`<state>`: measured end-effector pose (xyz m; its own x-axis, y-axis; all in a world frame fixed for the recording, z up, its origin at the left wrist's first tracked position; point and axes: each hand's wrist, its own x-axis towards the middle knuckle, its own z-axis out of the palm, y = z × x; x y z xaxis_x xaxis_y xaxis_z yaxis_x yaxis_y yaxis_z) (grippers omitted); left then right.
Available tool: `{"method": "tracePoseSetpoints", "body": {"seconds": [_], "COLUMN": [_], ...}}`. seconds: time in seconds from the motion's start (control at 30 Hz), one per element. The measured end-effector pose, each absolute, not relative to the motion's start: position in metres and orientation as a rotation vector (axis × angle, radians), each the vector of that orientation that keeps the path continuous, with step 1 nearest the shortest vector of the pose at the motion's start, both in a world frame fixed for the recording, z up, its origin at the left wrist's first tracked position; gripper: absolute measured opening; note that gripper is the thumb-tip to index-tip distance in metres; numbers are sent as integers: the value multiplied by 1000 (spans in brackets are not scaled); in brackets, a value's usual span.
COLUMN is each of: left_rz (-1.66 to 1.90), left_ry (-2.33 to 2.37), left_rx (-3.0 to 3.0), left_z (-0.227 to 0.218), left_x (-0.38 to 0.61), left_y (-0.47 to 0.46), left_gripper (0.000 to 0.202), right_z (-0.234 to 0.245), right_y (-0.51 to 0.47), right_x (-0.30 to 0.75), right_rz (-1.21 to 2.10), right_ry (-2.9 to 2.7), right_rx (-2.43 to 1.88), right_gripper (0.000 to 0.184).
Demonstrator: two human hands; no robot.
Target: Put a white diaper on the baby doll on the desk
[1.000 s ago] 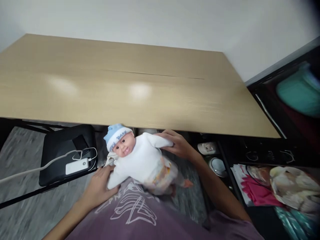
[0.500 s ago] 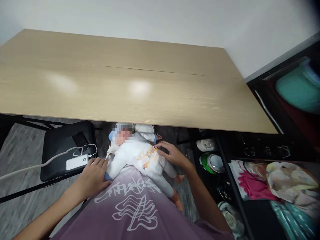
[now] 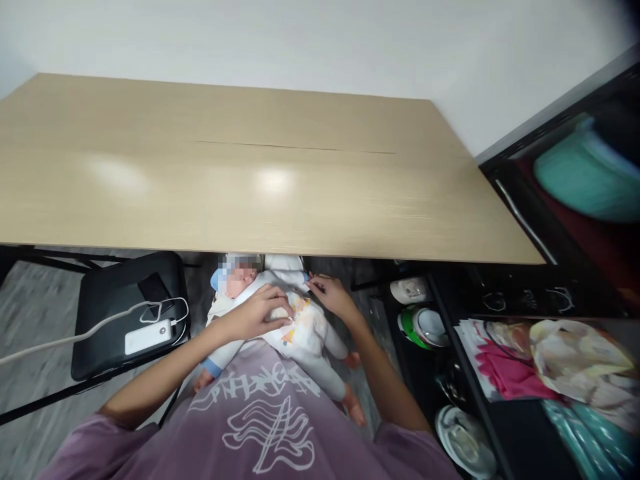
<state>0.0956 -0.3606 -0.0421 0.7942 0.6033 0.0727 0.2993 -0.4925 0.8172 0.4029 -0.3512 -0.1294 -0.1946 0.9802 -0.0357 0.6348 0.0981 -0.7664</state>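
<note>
A small person (image 3: 255,292) in a white outfit with blue cuffs lies across my lap, the head by the table's edge. My left hand (image 3: 263,312) rests over the front of the body, its thumb and fingers drawn together on a white garment with an orange print (image 3: 301,319). Just what those fingertips pinch is partly hidden. My right hand (image 3: 327,292) has its fingers closed around the person's small hand (image 3: 309,277) at the blue cuff. The person's other arm hangs beside my shirt (image 3: 270,413), with bare feet (image 3: 354,403) on the right.
A wooden table (image 3: 240,200) spans the front. On the left, a black stool (image 3: 100,333) carries a white power bank (image 3: 149,337) with a cable (image 3: 85,337) and a dark phone (image 3: 154,291). Black shelves at right hold cans (image 3: 430,327), bags (image 3: 575,347) and a teal bowl (image 3: 585,173).
My left hand has moved right from beside the stool onto the person's front. My right hand has shifted from the printed garment up to the person's small hand. The view has tilted slightly.
</note>
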Motion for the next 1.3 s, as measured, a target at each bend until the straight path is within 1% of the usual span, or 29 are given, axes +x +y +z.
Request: {"method": "tracePoseSetpoints", "body": {"seconds": [0.1, 0.23, 0.3, 0.37, 0.43, 0.5, 0.57, 0.6, 0.67, 0.7, 0.73, 0.77, 0.83, 0.9, 0.93, 1.0, 1.07, 1.13, 1.2, 1.27, 1.3], "left_rz": [454, 411, 323, 249, 232, 285, 370, 406, 401, 338, 219, 47, -302, -572, -627, -627, -513, -346, -170, -49, -15], "left_ry": [693, 659, 640, 623, 611, 652, 737, 774, 802, 776, 740, 688, 575, 518, 526, 603, 709, 778, 799, 804, 809], "left_rx": [2097, 1982, 1934, 1938, 1951, 1955, 1983, 2017, 2133, 2214, 2296, 2369, 2423, 2435, 2444, 2454, 2445, 2449, 2461, 2452, 2437], "left_z": [-31, -10, -4, -3, -4, -7, -11, -13, -18, -21, -26, -31, -44, -58, -63, -70, -71, -65, -56, -45, -40], "left_x": [89, 64, 47, 34, 31, 36, 51, 62, 93, 112, 133, 156, 202, 239, 251, 262, 258, 245, 229, 216, 210], "left_y": [-363, -377, -387, -397, -404, -405, -398, -392, -374, -364, -354, -345, -332, -327, -328, -334, -341, -348, -353, -356, -356], "left_gripper": [29, 22, 19, 17, 17, 21, 25, 27, 30, 36, 46, 51, 54, 48, 46, 46, 51, 52, 46, 42, 42], "right_z": [-101, -55, -46, -45, -45, -40, -30, -24, -12, -9, -7, -8, -14, -26, -33, -48, -62, -75, -85, -92, -93], "right_y": [-362, -379, -383, -385, -389, -398, -412, -420, -435, -441, -445, -448, -453, -458, -461, -470, -479, -485, -486, -484, -483], "right_x": [389, 356, 344, 341, 349, 367, 389, 398, 410, 413, 413, 411, 404, 399, 398, 399, 404, 410, 412, 412, 411], "right_rz": [916, 977, 910, 780, 698, 713, 818, 920, 1209, 1355, 1470, 1535, 1520, 1422, 1394, 1408, 1450, 1503, 1531, 1492, 1447], "right_ry": [-1874, -2123, -2271, -2378, -2431, -2426, -2352, -2296, -2137, -2057, -2001, -1988, -2082, -2182, -2193, -2143, -2081, -2048, -1995, -1936, -1944], "right_rx": [-1457, -1084, -955, -923, -958, -1034, -1166, -1260, -1457, -1549, -1627, -1690, -1774, -1834, -1862, -1918, -1956, -1943, -1898, -1885, -1901], "right_gripper": [29, 34, 29, 26, 34, 52, 65, 68, 73, 74, 73, 70, 58, 46, 42, 41, 43, 42, 36, 24, 26]}}
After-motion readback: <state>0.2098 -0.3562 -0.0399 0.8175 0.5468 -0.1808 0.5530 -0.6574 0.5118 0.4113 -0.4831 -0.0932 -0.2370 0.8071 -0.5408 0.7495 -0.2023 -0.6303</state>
